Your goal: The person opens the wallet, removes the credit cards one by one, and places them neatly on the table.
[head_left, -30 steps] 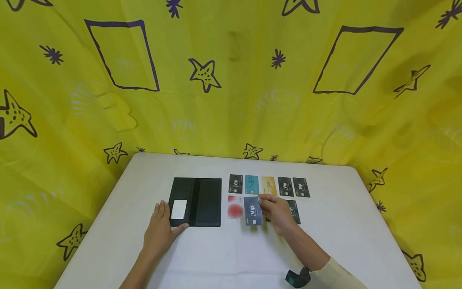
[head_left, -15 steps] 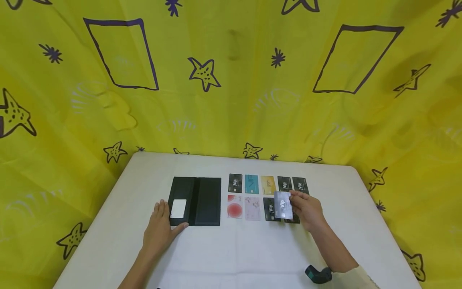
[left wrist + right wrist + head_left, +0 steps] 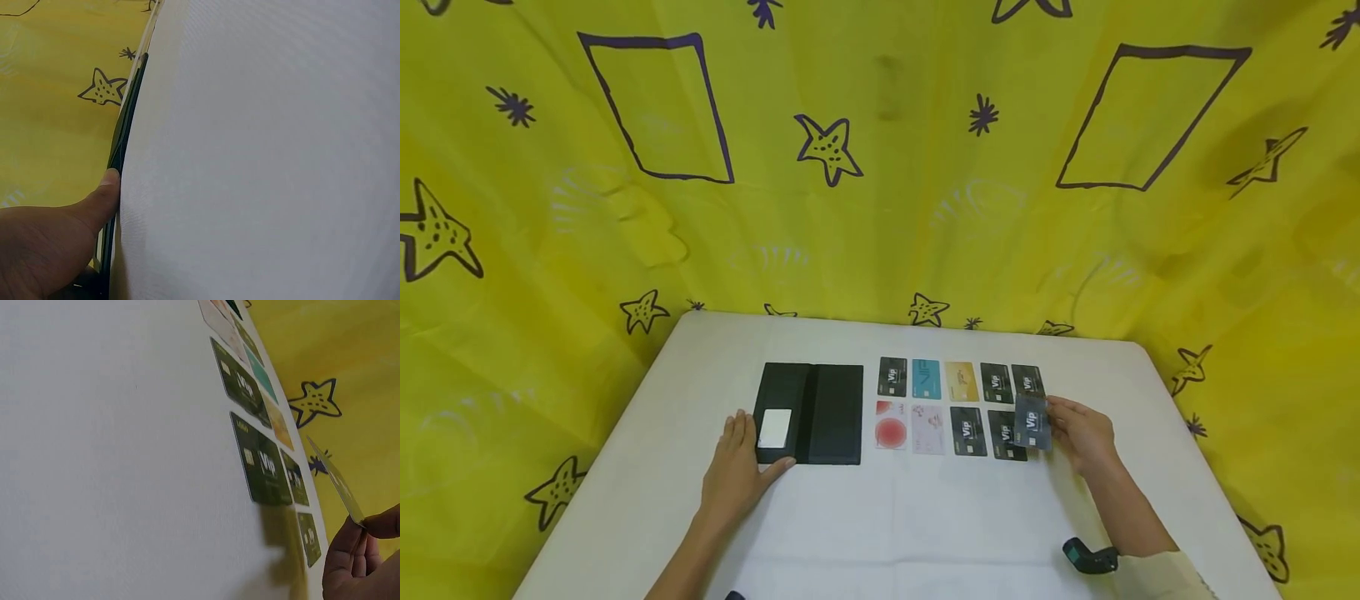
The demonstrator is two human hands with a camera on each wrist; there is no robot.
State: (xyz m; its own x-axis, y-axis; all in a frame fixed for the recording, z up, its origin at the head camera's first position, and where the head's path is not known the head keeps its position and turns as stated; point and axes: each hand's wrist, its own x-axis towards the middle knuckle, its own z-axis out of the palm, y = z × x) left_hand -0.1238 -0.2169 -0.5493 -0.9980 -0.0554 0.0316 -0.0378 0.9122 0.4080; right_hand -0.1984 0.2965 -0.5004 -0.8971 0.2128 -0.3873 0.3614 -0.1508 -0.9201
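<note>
My right hand [image 3: 1084, 437] pinches a dark Vip card [image 3: 1028, 425] by its right edge, above the right end of the lower row of cards. In the right wrist view that card [image 3: 337, 484] is seen nearly edge-on between thumb and fingers, raised off the table. It overlaps part of a black Vip card [image 3: 1004, 437] in the head view. An unfolded black card wallet [image 3: 838, 417] lies flat, with a white card [image 3: 775, 429] on its left side. My left hand [image 3: 730, 471] rests at the wallet's left edge, its thumb along the lower edge.
Cards lie in two rows right of the wallet, among them a teal card [image 3: 927, 380], a gold card [image 3: 962, 382], a card with a red circle [image 3: 891, 429] and a pale pink card [image 3: 928, 431]. Beyond the white table [image 3: 850, 533] hangs a yellow curtain [image 3: 880, 208].
My right hand has carried the Vip card rightward, from over the pale pink card to the row's right end. My left hand stays at the wallet.
</note>
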